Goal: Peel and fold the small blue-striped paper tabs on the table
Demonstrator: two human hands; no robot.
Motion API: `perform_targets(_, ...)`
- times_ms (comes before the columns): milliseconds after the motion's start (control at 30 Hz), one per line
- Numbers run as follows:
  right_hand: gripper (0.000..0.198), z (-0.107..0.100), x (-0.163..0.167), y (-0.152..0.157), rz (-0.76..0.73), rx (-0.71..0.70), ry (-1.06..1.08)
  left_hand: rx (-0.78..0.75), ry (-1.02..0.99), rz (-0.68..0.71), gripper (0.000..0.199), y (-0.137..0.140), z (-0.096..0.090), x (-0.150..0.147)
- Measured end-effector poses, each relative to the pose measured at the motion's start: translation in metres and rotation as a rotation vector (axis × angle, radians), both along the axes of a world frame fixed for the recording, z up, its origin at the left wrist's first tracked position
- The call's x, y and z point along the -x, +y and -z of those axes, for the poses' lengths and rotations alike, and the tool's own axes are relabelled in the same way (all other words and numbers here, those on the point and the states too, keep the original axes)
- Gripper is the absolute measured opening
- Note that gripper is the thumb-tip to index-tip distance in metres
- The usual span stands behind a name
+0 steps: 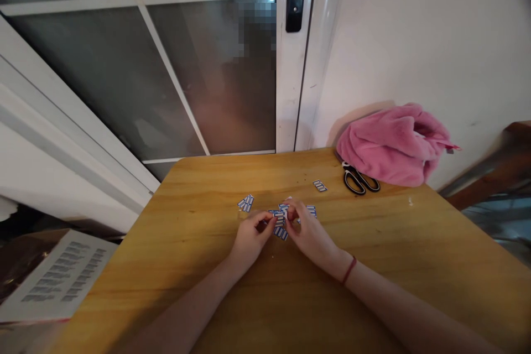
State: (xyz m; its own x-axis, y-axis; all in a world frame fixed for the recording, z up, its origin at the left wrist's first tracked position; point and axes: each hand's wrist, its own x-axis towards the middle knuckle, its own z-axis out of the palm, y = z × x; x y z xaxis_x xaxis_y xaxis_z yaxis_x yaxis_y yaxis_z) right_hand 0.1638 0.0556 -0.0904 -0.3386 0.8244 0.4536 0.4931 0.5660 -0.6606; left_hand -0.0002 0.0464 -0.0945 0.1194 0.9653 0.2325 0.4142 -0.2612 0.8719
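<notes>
Over the middle of the wooden table (269,298), my left hand (248,240) pinches a small blue-and-white striped paper piece (279,218) between thumb and fingertips. My right hand (312,237) is closed at the other side of that piece, its fingertips also pinching at it. A red band circles my right wrist. Just below the held piece lies another striped piece (281,233). More striped pieces (246,203) rest to the left, and one (311,211) shows partly behind my right hand. A single piece (319,185) sits apart toward the scissors.
Black-handled scissors (354,182) lie at the back right, their blades under a fluffy pink cloth item (390,146). A white-framed glass door (224,77) and a white wall stand behind the table. A printed cardboard box (62,276) is below the left edge.
</notes>
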Motion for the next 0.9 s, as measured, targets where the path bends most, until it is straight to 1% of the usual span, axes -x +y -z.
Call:
perform_targets(133,0.046,-0.001,-0.002,-0.003,0.002,-0.058,-0.066,0.058,-0.077,-0.025,0.024,0.003,0.001,0.001)
perform_targets(200,0.046,-0.002,-0.003,-0.004,-0.015,-0.107,-0.099,0.094,-0.141,-0.004,0.024,0.004,0.0,0.001)
perform_targets(300,0.042,-0.003,-0.003,-0.004,-0.056,-0.188,-0.132,0.15,-0.241,0.047,0.024,0.004,-0.004,0.0)
perform_targets(400,0.039,-0.003,-0.002,-0.004,-0.08,-0.224,-0.117,0.2,-0.309,0.099,0.023,0.003,-0.008,0.0)
perform_targets(467,0.041,-0.002,-0.001,-0.004,-0.084,-0.242,-0.09,0.225,-0.336,0.116,0.023,0.004,-0.009,0.0)
perform_targets(600,0.044,0.0,-0.002,-0.003,-0.102,-0.296,-0.075,0.281,-0.403,0.103,0.024,0.004,-0.009,0.001)
perform_targets(733,0.044,0.001,-0.003,-0.002,-0.126,-0.316,-0.118,0.314,-0.452,0.065,0.025,0.004,-0.009,0.002)
perform_targets(900,0.044,0.0,-0.004,0.0,-0.125,-0.3,-0.118,0.308,-0.465,0.049,0.028,0.005,-0.009,0.002)
